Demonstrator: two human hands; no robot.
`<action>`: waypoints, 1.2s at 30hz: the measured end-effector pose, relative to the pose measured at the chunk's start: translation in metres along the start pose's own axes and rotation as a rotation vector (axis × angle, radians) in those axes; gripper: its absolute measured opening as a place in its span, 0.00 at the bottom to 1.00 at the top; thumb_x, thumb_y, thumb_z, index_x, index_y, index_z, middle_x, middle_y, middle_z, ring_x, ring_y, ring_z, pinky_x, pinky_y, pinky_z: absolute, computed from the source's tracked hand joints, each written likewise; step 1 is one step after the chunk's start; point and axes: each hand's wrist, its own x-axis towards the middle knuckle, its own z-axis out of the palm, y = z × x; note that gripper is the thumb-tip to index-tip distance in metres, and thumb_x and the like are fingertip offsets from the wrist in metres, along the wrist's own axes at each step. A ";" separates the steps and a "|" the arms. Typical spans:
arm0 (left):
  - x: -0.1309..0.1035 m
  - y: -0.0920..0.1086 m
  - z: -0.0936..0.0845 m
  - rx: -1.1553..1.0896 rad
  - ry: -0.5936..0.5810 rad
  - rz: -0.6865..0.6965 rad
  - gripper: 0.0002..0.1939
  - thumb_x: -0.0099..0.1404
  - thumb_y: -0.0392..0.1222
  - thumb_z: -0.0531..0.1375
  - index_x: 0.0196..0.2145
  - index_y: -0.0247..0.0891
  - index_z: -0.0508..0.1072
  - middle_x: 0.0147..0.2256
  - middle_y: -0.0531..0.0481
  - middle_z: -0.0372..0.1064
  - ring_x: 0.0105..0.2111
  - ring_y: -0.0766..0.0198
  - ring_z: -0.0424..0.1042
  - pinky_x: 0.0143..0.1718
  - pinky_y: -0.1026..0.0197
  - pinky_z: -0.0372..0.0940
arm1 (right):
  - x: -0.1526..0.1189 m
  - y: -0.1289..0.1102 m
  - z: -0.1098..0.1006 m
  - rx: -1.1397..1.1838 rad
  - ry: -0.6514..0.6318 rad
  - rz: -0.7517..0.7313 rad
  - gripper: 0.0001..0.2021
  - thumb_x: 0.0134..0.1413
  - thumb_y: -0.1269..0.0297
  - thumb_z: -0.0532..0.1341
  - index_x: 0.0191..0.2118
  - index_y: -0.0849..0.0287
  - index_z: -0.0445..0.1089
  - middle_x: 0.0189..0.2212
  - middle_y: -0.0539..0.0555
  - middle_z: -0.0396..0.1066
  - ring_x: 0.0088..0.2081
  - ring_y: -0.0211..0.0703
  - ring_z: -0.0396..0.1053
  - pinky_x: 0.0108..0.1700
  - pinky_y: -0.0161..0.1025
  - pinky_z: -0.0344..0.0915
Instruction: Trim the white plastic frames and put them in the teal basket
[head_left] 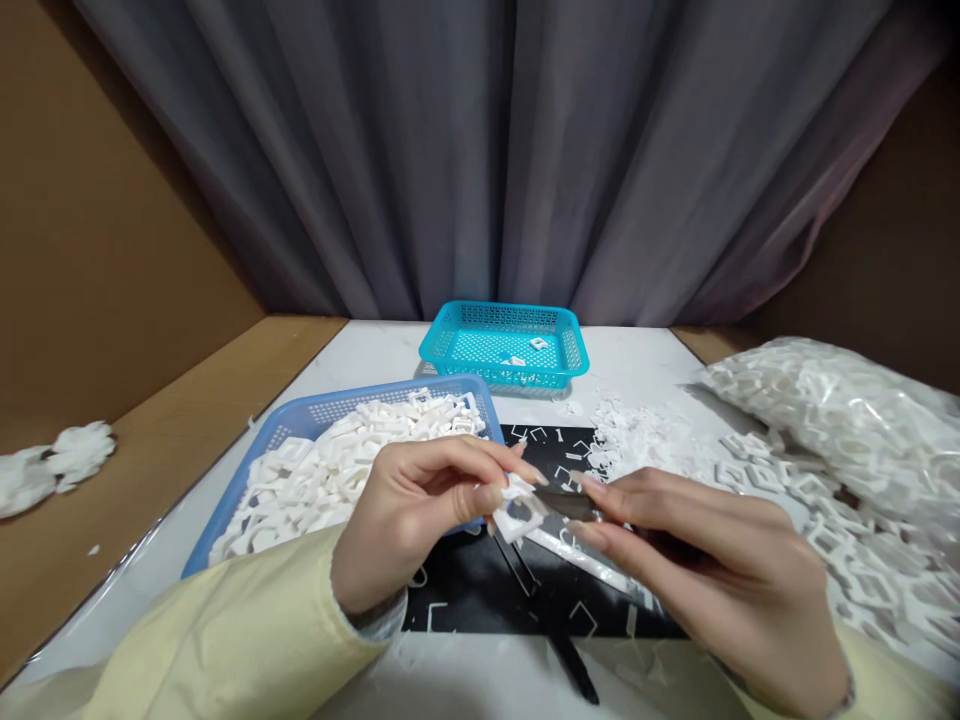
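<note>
My left hand (409,510) pinches a small white plastic square frame (516,527) between thumb and fingers, above the black mat (480,605). Closed around a dark, narrow blade (564,503), my right hand (720,560) brings its tip against the frame's upper right edge. The blade's handle end is hidden by my fingers. Under the hands lies a slim metal tool with a black handle (574,665), its kind unclear. Thin white offcuts (583,618) are strewn over the mat.
A blue basket (202,540) heaped with white pieces stands at left. Behind is a turquoise basket (510,378) holding a few pieces. At right, a clear bag (832,390) of white parts lies beside a loose pile (855,560). Shavings (645,440) cover the table near the mat.
</note>
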 end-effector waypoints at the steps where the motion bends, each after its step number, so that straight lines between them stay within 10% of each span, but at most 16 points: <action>1: 0.000 0.001 0.000 -0.001 0.004 0.002 0.05 0.55 0.32 0.62 0.26 0.38 0.76 0.31 0.51 0.76 0.34 0.63 0.72 0.51 0.54 0.60 | 0.000 0.000 0.000 0.001 0.000 0.000 0.11 0.45 0.77 0.63 0.37 0.62 0.71 0.26 0.51 0.71 0.25 0.32 0.67 0.26 0.29 0.66; 36: -0.001 0.002 0.003 0.073 -0.001 -0.045 0.05 0.54 0.30 0.62 0.24 0.37 0.76 0.31 0.50 0.76 0.34 0.62 0.73 0.50 0.53 0.61 | 0.000 -0.001 -0.002 0.022 -0.054 0.045 0.08 0.46 0.75 0.62 0.36 0.60 0.72 0.24 0.51 0.71 0.23 0.33 0.67 0.24 0.31 0.65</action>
